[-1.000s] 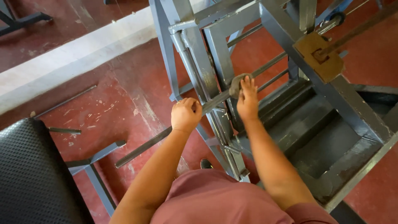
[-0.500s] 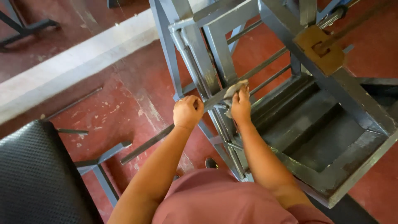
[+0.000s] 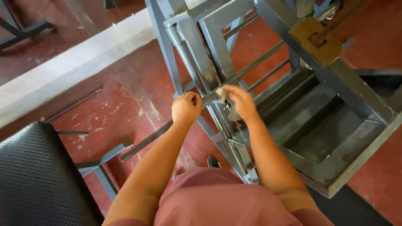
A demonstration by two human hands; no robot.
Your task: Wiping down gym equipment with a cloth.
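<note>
Two hands on long steel rod [image 3: 234, 77] threaded through grey metal frame [image 3: 335, 83]: left hand [image 3: 186, 108] fisted around rod, right hand [image 3: 240, 101] pinching grey rag [image 3: 226, 100] against it. Rod likely stiff, heavy, slick; grip near frame.

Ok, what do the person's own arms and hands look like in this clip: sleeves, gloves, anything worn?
Both hands are bare: no gloves, rings or watch show on the left hand or the right hand. The forearms are uncovered up to the elbows, with no sleeves reaching them. The only clothing in view is a dusty-pink shirt at the bottom edge, plain and unmarked.
</note>
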